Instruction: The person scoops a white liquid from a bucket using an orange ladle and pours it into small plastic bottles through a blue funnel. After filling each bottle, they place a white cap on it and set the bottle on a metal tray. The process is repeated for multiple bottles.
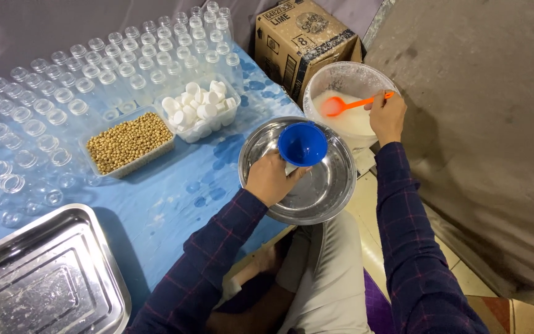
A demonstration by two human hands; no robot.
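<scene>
Steel glints at the lower left, where a rectangular stainless steel tray (pixel 44 278) sits on a blue patterned table covering (pixel 168 198). Rows of empty clear plastic bottles (pixel 63 80), all uncapped, fill the far left and back of the table. In front of them stand two clear plastic tubs side by side: one filled with tan soybeans (pixel 129 142), the other, to its right, heaped with white bottle caps (pixel 199 105).

Right of the tubs, a round stainless steel bowl (pixel 332 192) overhangs the table's edge. The person's left hand (pixel 270 179), in a dark plaid sleeve, is closed around a small clear bottle that is mostly hidden inside the bowl, with a blue plastic funnel (pixel 303 143) seated on top of it.

Behind the bowl stands a brown cardboard box (pixel 298 37), and just beside that a translucent white plastic bucket (pixel 341 77) partly filled with white liquid. The right hand (pixel 387 114) is clamped on the handle of an orange plastic ladle (pixel 347 105), whose scoop lies at the liquid's surface inside the bucket.

A grey tarp (pixel 483 124) hangs along the right side.
</scene>
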